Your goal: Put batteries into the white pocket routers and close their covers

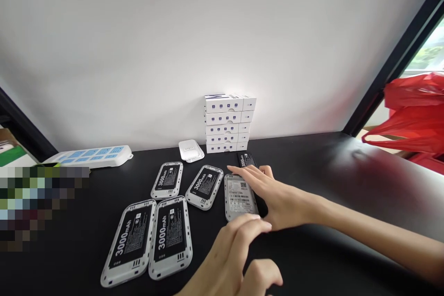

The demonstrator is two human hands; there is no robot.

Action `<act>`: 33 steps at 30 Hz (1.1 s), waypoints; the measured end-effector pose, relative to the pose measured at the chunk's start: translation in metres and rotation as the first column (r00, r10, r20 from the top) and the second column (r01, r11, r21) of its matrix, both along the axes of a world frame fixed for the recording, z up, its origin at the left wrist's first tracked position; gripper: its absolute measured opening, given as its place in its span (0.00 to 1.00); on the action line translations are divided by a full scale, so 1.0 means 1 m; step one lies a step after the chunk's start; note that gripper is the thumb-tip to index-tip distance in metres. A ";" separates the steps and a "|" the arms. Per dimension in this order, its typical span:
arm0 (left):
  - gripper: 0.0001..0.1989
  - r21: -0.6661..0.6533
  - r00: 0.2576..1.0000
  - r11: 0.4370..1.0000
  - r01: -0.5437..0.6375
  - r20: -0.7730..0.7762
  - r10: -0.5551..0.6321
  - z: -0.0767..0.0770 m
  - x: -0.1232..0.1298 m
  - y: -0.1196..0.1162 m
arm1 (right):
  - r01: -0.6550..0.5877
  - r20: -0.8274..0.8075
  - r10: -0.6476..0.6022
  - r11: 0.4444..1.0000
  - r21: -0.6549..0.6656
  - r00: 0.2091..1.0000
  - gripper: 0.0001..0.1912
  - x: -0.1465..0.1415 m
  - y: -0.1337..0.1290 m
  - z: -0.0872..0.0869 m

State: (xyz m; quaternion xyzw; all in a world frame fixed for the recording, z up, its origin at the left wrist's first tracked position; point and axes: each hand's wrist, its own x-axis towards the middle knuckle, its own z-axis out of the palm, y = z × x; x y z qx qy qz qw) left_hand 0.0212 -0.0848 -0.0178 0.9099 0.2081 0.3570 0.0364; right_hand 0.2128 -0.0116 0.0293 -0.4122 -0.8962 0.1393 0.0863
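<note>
Battery (240, 199): lies flat on the table (329, 171), its pale barcode side up, between the two hands.

Left hand (231, 256): enters at the bottom of the view, fingers curled loosely, their tips at the battery's near edge. It visibly holds nothing, though it may be just touching the battery.

Right hand (282, 201): reaches in from the right, fingers partly spread and lying over the battery's far right corner, with the palm just beside its right edge. It touches the battery, but whether it grips it, I cannot tell.

Front batteries: two lie side by side and almost touching, left of the hands, both with the black "3000mAh" face up. One (129, 243) slants more than the other (170, 238).

Middle batteries: two more lie beyond them, well apart and angled, also black face up. One (204, 187) sits just left of the hands, the other (166, 180) further left.

Black pack (247, 159): lies just beyond the right fingers, partly hidden by them, marked "3000mAh".

Back edge: white boxes (225, 122) stand stacked five high against the wall (138, 46), with white packets (190, 150) beside them and a power strip (90, 156) further left.

Right side: a red bag (414, 115) hangs beyond the table.
</note>
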 end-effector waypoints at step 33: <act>0.07 -0.089 0.995 0.992 0.094 -0.009 -0.095 0.004 -0.002 0.001 | -0.189 -0.193 0.222 0.966 0.178 0.956 0.45 -0.047 0.032 0.011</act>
